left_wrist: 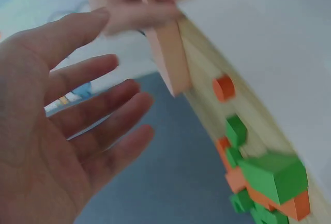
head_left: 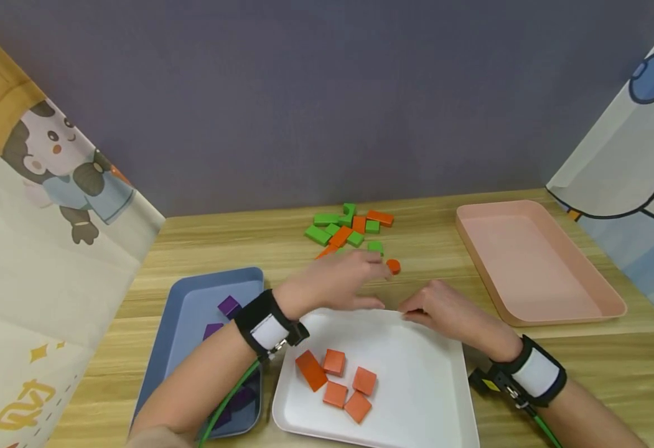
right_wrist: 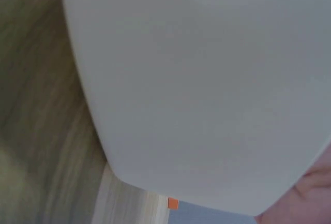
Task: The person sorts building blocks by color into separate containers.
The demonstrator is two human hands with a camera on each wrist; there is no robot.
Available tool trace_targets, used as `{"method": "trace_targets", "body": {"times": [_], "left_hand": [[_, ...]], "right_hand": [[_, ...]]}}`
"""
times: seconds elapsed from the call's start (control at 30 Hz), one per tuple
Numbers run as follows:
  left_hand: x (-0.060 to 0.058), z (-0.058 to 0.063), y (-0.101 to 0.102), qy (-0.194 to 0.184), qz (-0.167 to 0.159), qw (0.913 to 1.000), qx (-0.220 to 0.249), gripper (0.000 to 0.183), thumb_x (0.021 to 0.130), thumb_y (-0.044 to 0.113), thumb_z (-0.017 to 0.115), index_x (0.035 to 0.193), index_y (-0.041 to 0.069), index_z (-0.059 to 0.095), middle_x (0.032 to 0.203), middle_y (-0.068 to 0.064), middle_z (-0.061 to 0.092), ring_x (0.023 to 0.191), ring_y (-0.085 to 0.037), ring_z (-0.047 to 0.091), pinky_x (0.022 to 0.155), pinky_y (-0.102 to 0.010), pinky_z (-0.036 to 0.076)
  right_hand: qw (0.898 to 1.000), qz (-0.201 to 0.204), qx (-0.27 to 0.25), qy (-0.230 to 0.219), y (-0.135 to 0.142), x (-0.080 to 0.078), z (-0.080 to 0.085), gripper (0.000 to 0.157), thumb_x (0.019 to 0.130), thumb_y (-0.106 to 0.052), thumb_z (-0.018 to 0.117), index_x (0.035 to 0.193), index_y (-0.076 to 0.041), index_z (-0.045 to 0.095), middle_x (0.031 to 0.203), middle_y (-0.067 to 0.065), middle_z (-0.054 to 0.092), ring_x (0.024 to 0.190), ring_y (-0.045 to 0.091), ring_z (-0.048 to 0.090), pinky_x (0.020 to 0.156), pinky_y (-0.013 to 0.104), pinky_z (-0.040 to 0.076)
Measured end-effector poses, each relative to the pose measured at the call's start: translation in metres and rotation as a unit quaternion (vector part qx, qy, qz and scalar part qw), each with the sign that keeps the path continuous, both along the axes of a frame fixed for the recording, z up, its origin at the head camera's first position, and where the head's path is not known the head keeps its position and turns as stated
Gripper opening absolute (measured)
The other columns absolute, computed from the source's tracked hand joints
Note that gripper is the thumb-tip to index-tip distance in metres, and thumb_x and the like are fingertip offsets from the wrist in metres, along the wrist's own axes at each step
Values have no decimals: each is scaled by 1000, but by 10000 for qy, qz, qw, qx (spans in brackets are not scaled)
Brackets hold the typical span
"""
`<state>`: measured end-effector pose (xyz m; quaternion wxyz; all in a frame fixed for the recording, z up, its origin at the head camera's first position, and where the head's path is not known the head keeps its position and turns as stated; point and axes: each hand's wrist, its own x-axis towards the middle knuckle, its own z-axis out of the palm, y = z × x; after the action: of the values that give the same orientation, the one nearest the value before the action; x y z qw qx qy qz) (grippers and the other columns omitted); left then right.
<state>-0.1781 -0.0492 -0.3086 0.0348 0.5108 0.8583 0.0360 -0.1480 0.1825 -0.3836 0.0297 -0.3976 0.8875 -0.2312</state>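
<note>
A white tray [head_left: 416,386] stands before me with several orange blocks [head_left: 335,394] in its left part. My right hand [head_left: 455,317] pinches the tray's far rim with curled fingers. Over the far left part of that rim, my left hand [head_left: 335,277] reaches with its fingers apart and nothing in them. Its palm and spread fingers show in the left wrist view, where green blocks [left_wrist: 276,177] and an orange disc [left_wrist: 224,88] lie beyond. White tray surface [right_wrist: 196,94] fills most of the right wrist view.
Green blocks [head_left: 318,235] and orange blocks [head_left: 380,218] lie scattered at the back, with an orange disc [head_left: 393,266] close to my left fingertips. A blue tray [head_left: 186,323] with purple blocks [head_left: 229,307] sits left, partly under my forearm. A pink tray [head_left: 539,261] stands right.
</note>
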Motion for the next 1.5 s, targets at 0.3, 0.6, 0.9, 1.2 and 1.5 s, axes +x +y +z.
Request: {"method": "trace_targets", "body": {"times": [0.3, 0.6, 0.9, 1.2, 1.5], "left_hand": [[-44, -19, 25, -41, 615, 9966, -551, 76, 85, 67, 51, 151, 37, 28, 161, -4, 20, 146, -30, 22, 102, -37, 46], [-59, -37, 47, -224, 514, 9879, -1446, 58, 95, 53, 46, 149, 35, 35, 158, 2, 27, 146, -25, 23, 117, -39, 27], [-59, -46, 46, -368, -41, 9908, -1302, 30, 94, 21, 59, 124, 21, 65, 124, 1, 58, 108, -12, 55, 98, -24, 44], [-57, -51, 36, -448, 459, 9901, -1252, 19, 93, 9, 59, 103, 22, 68, 99, 5, 59, 86, -10, 50, 74, -22, 44], [-46, -31, 14, -588, 436, 9949, -698, 17, 90, 11, 63, 105, 17, 69, 95, 3, 59, 87, -11, 51, 77, -22, 46]], "right_hand": [[9998, 128, -8, 132, -2, 1, -2, 15, 82, -13, 73, 71, -22, 67, 62, -16, 58, 59, -7, 47, 56, 15, 41], [9999, 140, -29, 84, -2, 1, -1, 16, 82, -14, 73, 71, -24, 67, 62, -17, 55, 58, -7, 45, 56, 15, 39], [9998, 72, -101, 153, -2, 1, 0, 13, 82, -13, 73, 74, -22, 68, 65, -16, 59, 60, -7, 46, 57, 14, 41], [9998, 83, -98, 152, -1, 1, 0, 14, 82, -13, 72, 74, -23, 67, 64, -15, 57, 59, -6, 45, 57, 15, 40], [9999, 71, -130, 78, 1, 0, -2, 11, 82, -12, 72, 78, -23, 70, 71, -15, 65, 63, -8, 51, 58, 15, 43]]}}
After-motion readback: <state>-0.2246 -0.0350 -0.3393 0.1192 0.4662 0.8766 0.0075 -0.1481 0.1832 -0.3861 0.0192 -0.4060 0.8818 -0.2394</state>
